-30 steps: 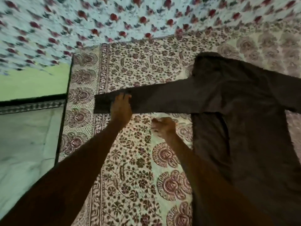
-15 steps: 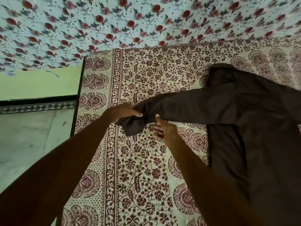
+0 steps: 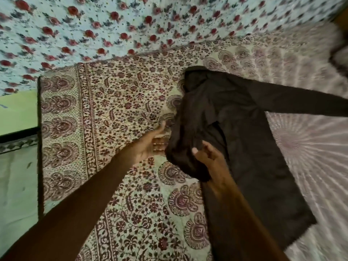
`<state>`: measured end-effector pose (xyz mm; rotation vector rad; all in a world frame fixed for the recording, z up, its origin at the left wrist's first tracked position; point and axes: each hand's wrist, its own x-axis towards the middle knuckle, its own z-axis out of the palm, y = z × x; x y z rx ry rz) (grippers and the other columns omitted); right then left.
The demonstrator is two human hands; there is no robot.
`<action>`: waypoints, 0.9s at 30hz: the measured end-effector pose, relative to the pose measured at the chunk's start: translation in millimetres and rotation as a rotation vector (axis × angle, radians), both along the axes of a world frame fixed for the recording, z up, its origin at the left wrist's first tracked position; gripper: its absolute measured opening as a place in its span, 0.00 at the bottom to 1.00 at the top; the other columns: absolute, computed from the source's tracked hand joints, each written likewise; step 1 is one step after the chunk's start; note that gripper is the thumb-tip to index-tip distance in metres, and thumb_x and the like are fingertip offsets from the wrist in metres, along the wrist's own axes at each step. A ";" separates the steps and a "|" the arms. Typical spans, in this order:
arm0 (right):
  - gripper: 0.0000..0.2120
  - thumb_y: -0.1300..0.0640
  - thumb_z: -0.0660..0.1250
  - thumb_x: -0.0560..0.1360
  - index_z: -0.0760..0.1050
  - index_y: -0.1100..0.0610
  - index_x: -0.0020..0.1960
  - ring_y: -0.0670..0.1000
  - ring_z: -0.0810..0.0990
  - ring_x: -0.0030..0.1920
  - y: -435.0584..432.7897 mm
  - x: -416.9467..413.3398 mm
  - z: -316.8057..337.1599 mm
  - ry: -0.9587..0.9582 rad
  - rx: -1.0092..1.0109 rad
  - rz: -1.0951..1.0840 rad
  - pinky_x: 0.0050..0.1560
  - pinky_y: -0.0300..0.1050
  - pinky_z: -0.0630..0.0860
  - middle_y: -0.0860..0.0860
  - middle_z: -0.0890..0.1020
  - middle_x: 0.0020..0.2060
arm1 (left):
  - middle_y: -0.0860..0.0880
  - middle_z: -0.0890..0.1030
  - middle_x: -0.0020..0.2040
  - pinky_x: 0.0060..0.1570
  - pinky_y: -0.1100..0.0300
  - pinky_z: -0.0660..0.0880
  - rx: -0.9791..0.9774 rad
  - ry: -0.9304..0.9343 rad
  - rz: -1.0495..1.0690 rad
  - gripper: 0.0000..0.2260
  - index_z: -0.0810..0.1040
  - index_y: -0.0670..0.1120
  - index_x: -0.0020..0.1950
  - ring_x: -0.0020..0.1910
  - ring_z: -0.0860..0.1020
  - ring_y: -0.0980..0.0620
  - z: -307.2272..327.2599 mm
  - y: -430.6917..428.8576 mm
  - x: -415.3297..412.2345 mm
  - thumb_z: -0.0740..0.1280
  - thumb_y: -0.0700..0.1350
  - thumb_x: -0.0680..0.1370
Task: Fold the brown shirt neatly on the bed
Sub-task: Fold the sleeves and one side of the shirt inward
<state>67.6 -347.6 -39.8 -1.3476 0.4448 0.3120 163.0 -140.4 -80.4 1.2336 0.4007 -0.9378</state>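
The brown shirt (image 3: 250,147) lies flat on the bed's printed sheet (image 3: 116,102), collar toward the far wall. Its left sleeve (image 3: 190,146) is doubled over onto the body in a loose bunch. The other sleeve (image 3: 301,104) stretches out to the right. My left hand (image 3: 153,143) is at the bunch's left edge, palm turned to it, thumb up, fingertips against or just under the cloth. My right hand (image 3: 210,157) rests on the lower part of the bunched sleeve with fingers spread, and the cuff end droops beside its wrist. The picture is blurred by motion.
The bed's left edge (image 3: 40,147) drops to a pale floor (image 3: 17,185). A rose-printed cloth (image 3: 131,25) covers the wall behind the bed. A dark blurred shape (image 3: 339,59) sits at the far right.
The left sleeve, stretched out to the left before, has been carried right and dropped over the shirt's body. Both hands moved right with it and loosened. My view swung right.
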 end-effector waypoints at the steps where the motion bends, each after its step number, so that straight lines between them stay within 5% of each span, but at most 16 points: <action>1: 0.20 0.56 0.74 0.71 0.77 0.49 0.62 0.46 0.81 0.56 -13.2 -5.1 11.7 -0.045 -0.080 0.069 0.54 0.41 0.78 0.42 0.84 0.52 | 0.49 0.82 0.48 0.51 0.56 0.78 -0.052 -0.010 0.057 0.24 0.80 0.49 0.58 0.51 0.80 0.50 4.4 -23.1 10.9 0.67 0.65 0.71; 4: 0.29 0.57 0.78 0.68 0.74 0.50 0.67 0.42 0.79 0.61 -49.5 -18.3 25.6 -0.093 -0.288 0.259 0.60 0.40 0.76 0.42 0.81 0.59 | 0.51 0.79 0.64 0.68 0.53 0.69 -0.127 -0.076 0.011 0.27 0.78 0.50 0.65 0.65 0.76 0.52 10.7 -84.6 44.3 0.73 0.61 0.70; 9: 0.33 0.61 0.79 0.67 0.72 0.45 0.67 0.39 0.72 0.67 -96.1 -38.5 17.2 -0.153 -0.602 0.409 0.65 0.31 0.69 0.40 0.76 0.65 | 0.47 0.79 0.56 0.56 0.58 0.74 0.222 -0.084 -0.034 0.17 0.74 0.37 0.60 0.55 0.77 0.51 -2.4 -152.5 64.0 0.72 0.36 0.72; 12: 0.35 0.68 0.75 0.68 0.70 0.44 0.69 0.33 0.70 0.67 -121.4 -41.3 11.7 -0.208 -0.586 0.488 0.66 0.30 0.67 0.38 0.74 0.66 | 0.44 0.81 0.55 0.56 0.56 0.73 0.257 -0.047 -0.021 0.04 0.77 0.38 0.50 0.50 0.77 0.47 -7.2 -170.8 79.5 0.64 0.35 0.77; 15: 0.37 0.67 0.75 0.68 0.68 0.45 0.71 0.33 0.69 0.67 -142.2 -40.5 1.9 -0.213 -0.517 0.590 0.66 0.29 0.65 0.38 0.73 0.67 | 0.45 0.85 0.45 0.63 0.53 0.70 0.049 0.032 0.129 0.09 0.76 0.41 0.50 0.51 0.78 0.47 -18.1 -177.4 92.4 0.57 0.38 0.82; 18: 0.34 0.57 0.78 0.68 0.69 0.48 0.71 0.43 0.73 0.66 -158.9 -44.1 -30.6 -0.028 -0.522 0.544 0.68 0.41 0.70 0.45 0.75 0.66 | 0.45 0.77 0.58 0.63 0.51 0.68 0.222 0.085 0.039 0.12 0.72 0.40 0.64 0.61 0.74 0.45 -35.9 -183.3 85.2 0.59 0.43 0.83; 21: 0.18 0.54 0.75 0.71 0.79 0.54 0.60 0.49 0.80 0.55 -172.4 -55.8 -69.2 0.261 -0.483 0.422 0.62 0.52 0.76 0.51 0.83 0.54 | 0.46 0.73 0.68 0.69 0.49 0.65 0.299 0.076 -0.023 0.20 0.68 0.41 0.71 0.68 0.71 0.45 -57.3 -192.9 79.2 0.63 0.47 0.81; 24: 0.06 0.54 0.70 0.76 0.81 0.55 0.50 0.46 0.81 0.51 -184.7 -64.3 -87.7 0.368 -0.326 0.266 0.61 0.46 0.77 0.50 0.84 0.51 | 0.45 0.76 0.67 0.62 0.50 0.72 0.295 -0.003 0.006 0.16 0.72 0.44 0.67 0.64 0.75 0.46 -63.7 -210.0 83.6 0.65 0.46 0.80; 27: 0.13 0.49 0.68 0.77 0.80 0.53 0.58 0.50 0.80 0.58 -193.8 -67.0 -93.9 0.426 -0.175 0.204 0.64 0.46 0.74 0.48 0.82 0.56 | 0.46 0.77 0.66 0.60 0.50 0.74 0.340 -0.033 0.031 0.17 0.73 0.44 0.67 0.61 0.77 0.46 -74.3 -219.0 85.2 0.66 0.46 0.79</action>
